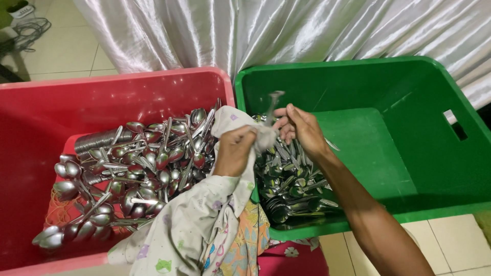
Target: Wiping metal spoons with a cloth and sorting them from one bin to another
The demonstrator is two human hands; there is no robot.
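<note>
My left hand [234,151] grips a pale patterned cloth [189,225] over the edge between the two bins. My right hand [299,128] pinches a metal spoon [273,99], blurred by motion, with its lower end in the cloth at my left hand. A red plastic bin [30,117] on the left holds a heap of metal spoons [138,163]. On the right, a green plastic bin [409,133] holds a smaller pile of spoons [291,184] in its near left corner.
A shiny white draped curtain [286,30] hangs behind both bins. Pale floor tiles [61,51] show at the top left with cables [30,28], and at the bottom right [450,240]. Colourful patterned fabric [245,245] lies below the cloth.
</note>
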